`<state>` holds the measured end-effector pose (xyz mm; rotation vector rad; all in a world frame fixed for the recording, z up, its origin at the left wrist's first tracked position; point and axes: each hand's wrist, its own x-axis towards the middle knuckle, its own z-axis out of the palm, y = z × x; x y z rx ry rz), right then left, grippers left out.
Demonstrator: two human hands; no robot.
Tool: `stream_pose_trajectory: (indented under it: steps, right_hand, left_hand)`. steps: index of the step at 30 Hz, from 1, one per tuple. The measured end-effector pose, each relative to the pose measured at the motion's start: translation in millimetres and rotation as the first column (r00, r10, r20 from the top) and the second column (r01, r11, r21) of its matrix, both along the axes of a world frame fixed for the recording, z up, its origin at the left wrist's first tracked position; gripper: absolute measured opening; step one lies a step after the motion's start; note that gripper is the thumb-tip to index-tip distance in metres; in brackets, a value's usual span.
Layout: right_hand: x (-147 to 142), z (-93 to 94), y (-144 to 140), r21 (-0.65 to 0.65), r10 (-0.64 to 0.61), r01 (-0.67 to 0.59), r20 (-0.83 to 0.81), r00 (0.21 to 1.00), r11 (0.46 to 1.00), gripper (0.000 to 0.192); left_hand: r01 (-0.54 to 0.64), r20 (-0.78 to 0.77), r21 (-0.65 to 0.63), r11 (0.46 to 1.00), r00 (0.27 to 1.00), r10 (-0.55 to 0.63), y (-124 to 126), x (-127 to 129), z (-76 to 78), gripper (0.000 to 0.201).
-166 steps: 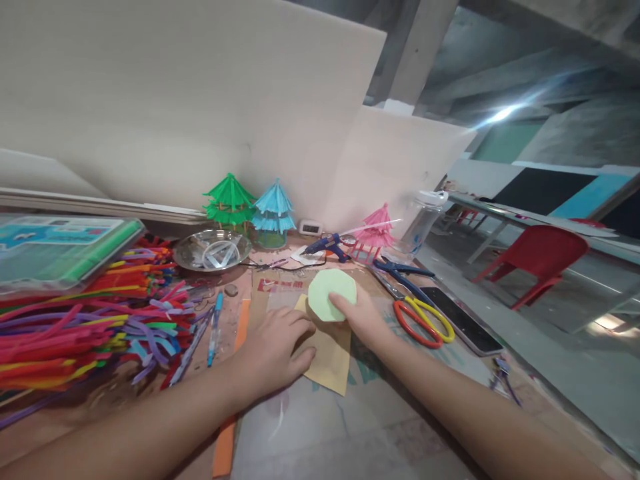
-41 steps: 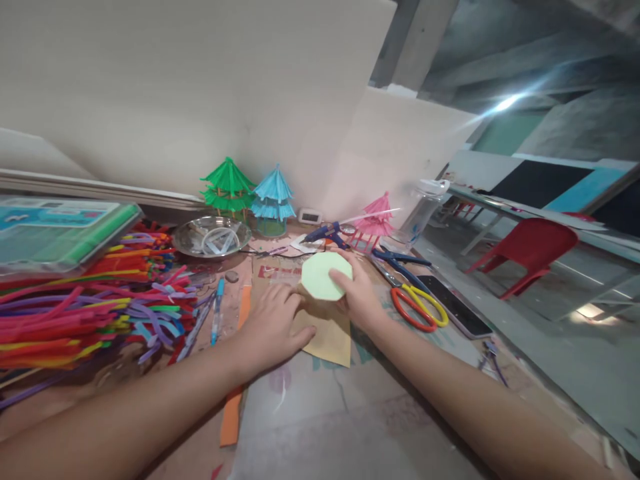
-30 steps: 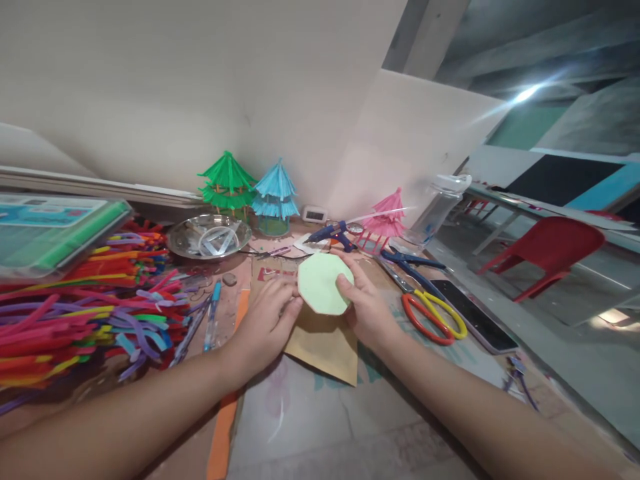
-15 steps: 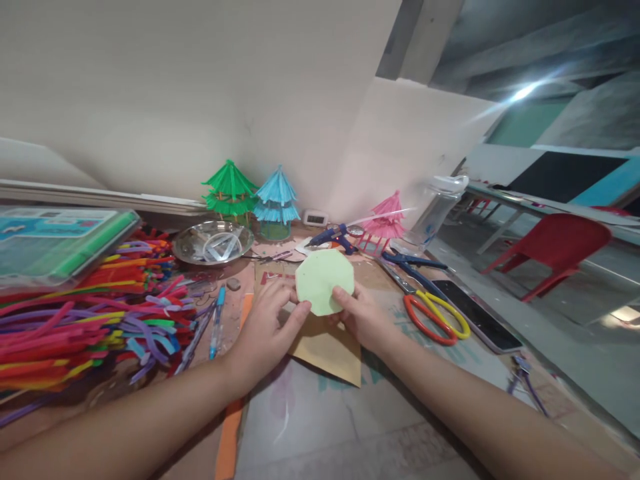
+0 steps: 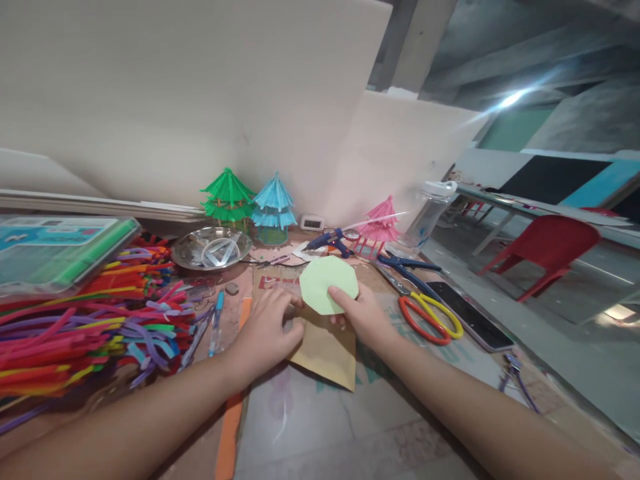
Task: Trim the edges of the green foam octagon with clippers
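Note:
My right hand (image 5: 364, 318) pinches a pale green octagonal paper piece (image 5: 327, 283) by its lower edge and holds it tilted up off the table. Just left of it, my left hand (image 5: 265, 329) rests with curled fingers on a brown paper sheet (image 5: 325, 350) that lies flat on the table; its fingertips come close to the green piece's left edge. The brown sheet is partly hidden under both hands.
A heap of coloured pipe cleaners (image 5: 90, 320) and a green plastic case (image 5: 55, 250) fill the left. A metal bowl (image 5: 213, 248), green (image 5: 227, 197), blue (image 5: 273, 203) and pink (image 5: 380, 223) paper pagodas, a glue gun (image 5: 327, 241), scissors (image 5: 430, 317), a phone (image 5: 470, 313) and a blue pen (image 5: 216, 320) lie around.
Over the last seconds my right hand lifted the green octagon off the brown sheet and turned it. My left hand's fingers drew back from the octagon's edge and curled on the brown sheet.

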<state>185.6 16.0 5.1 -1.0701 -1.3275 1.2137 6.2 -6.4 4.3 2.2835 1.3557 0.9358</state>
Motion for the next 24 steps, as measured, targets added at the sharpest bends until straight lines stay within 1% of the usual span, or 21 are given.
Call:
stream_pose_trajectory:
  steps: [2,4,6,7,9,11,13,15,17,19,21,24]
  right_hand:
    - [0.6,1.1,-0.7,0.084,-0.066,0.057,0.109,0.992,0.995,0.031]
    - [1.3,-0.3,-0.9,0.237,-0.139,0.083,0.232,0.963,0.968,0.034]
    - [1.5,-3.5,-0.2,0.381,-0.19,0.042,0.361,0.913,0.924,0.038]
    - [1.3,-5.4,0.2,0.419,-0.2,0.004,0.424,0.883,0.908,0.039]
    - [0.5,-8.3,-0.1,0.425,-0.197,-0.065,0.544,0.815,0.903,0.038]
    - [0.6,-9.1,-3.7,0.391,-0.191,-0.106,0.648,0.737,0.914,0.036]
    - [3.8,-8.0,-12.3,0.362,-0.181,-0.136,0.716,0.675,0.922,0.036]
    - [11.1,-6.7,-25.4,0.351,-0.157,-0.172,0.735,0.659,0.92,0.035]
    - [20.7,-6.5,-39.5,0.358,-0.132,-0.199,0.716,0.685,0.912,0.032]
    - [27.9,-7.7,-49.2,0.367,-0.129,-0.196,0.696,0.707,0.909,0.032]
    - [28.4,-9.2,-49.7,0.381,-0.155,-0.18,0.698,0.699,0.907,0.033]
    - [15.3,-9.7,-31.0,0.385,-0.206,-0.159,0.747,0.632,0.909,0.035]
  left_hand:
    - [0.01,-0.094,0.007,1.0,0.995,-0.01,-0.3,0.3,-2.6,0.015]
    - [0.033,-0.162,0.016,0.999,0.986,-0.03,-0.6,1.1,-4.2,0.019]
    - [0.047,-0.223,0.021,0.999,0.974,-0.041,-0.9,2.1,-4.5,0.021]
    - [0.05,-0.254,0.025,0.998,0.966,-0.042,-1.1,2.6,-4.2,0.02]
    - [0.051,-0.31,0.042,0.998,0.95,-0.035,-1.7,3.4,-3.5,0.018]
    - [0.053,-0.349,0.064,0.997,0.937,-0.027,-2.4,3.7,-3.3,0.017]
    - [0.052,-0.372,0.089,0.995,0.928,-0.015,-3.0,3.6,-4.0,0.017]
    - [0.053,-0.383,0.111,0.992,0.924,-0.006,-3.3,3.3,-5.1,0.016]
    - [0.056,-0.388,0.121,0.991,0.922,-0.005,-3.2,3.4,-6.5,0.016]
    - [0.058,-0.389,0.121,0.991,0.921,-0.006,-2.7,3.9,-7.9,0.015]
    - [0.062,-0.387,0.121,0.991,0.922,-0.01,-2.2,4.6,-9.1,0.014]
    - [0.065,-0.38,0.113,0.991,0.925,-0.017,-2.1,5.3,-9.8,0.013]
